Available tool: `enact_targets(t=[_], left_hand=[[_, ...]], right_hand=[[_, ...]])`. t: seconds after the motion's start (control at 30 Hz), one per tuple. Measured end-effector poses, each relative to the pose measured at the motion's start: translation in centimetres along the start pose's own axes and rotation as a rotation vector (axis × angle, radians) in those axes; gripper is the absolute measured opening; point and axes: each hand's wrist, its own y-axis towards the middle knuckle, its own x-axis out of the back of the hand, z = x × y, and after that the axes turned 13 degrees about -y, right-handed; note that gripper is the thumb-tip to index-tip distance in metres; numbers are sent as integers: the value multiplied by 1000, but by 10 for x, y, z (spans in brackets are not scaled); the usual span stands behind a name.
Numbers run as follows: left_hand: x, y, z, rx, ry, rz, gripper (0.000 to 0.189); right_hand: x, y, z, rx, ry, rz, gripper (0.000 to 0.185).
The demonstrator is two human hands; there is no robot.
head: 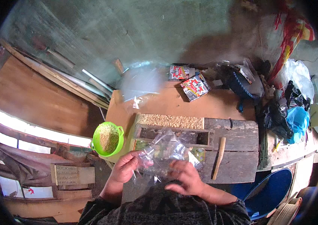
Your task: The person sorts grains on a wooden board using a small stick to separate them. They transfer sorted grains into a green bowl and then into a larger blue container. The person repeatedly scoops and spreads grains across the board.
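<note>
A crumpled clear plastic bag [177, 149] hangs over the near part of a wooden board, its film catching the light. My left hand [125, 166] pinches the left side of this bag between thumb and fingers. Against its lower right side is my right hand [185, 177], slightly blurred, with thumb and fingers apart; whether its fingertips touch the film is unclear. Behind the bag lies a rectangular wooden frame [211, 137], partly hidden. Beyond the frame, pale crumbly pieces [173, 121] form a flat strip. A wooden stick [218, 159] rests on the weathered board [234, 163] to the right.
A lime-green plastic basket [95, 137] holding pale pieces stands at the table's left edge. Two Vape boxes [195, 87] and a stack of clear plastic [140, 84] lie at the back. Plastic bags [298, 121] crowd the right side, above a blue barrel [268, 194].
</note>
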Motion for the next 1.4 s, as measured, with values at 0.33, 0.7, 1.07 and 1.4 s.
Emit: enact_targets(t=[0.33,0.7,1.07,1.4], left_hand=[[-23,3,-41,123,335,277,37],[29,-7,-41,16,206,147,36],[91,-22,-44,4,-109,297,50],[89,-15,-74,-478,707,112,70]], right_hand=[[21,18,-60,-583,600,54,79],[-2,14,-20,-507,427,-7,12],[-30,54,18,-471,178,-42,14],[-26,63,60,-306,-161,72,37]])
